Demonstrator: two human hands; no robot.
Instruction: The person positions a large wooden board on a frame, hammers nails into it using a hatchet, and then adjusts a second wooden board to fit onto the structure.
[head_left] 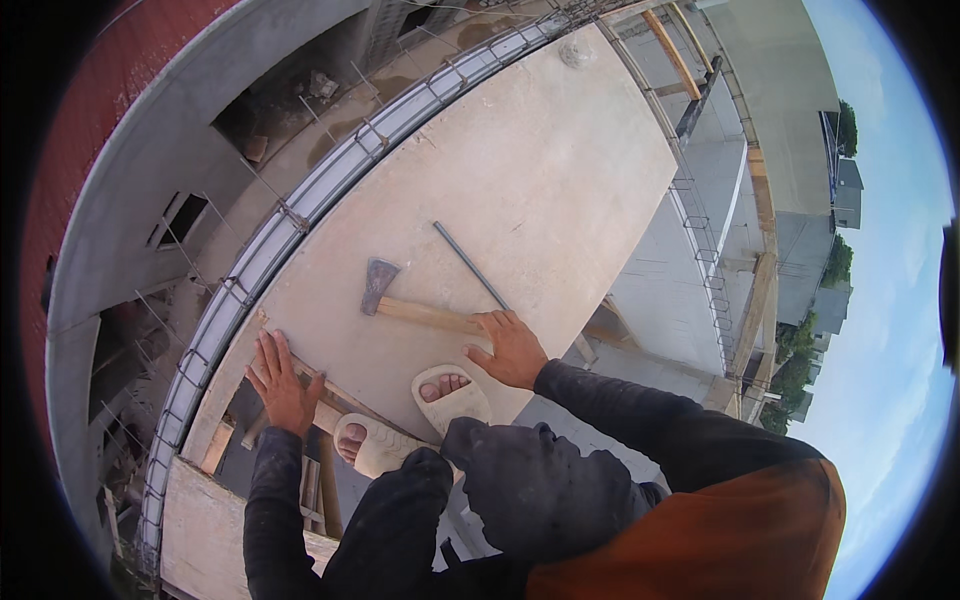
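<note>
A hatchet [425, 314] lies on a pale panel [540, 180]. The right hand [510, 348] is at the hatchet's handle end, its grip unclear. The left hand [284, 388] spreads to the hatchet's near left. Beyond the hatchet's handle lies a dark rod [471, 266].

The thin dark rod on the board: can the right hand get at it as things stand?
Probably yes: the rod's near end lies close by the right hand, and nothing appears to cover its visible length. The axe handle lies to its left, apparently leaving the way free.
</note>
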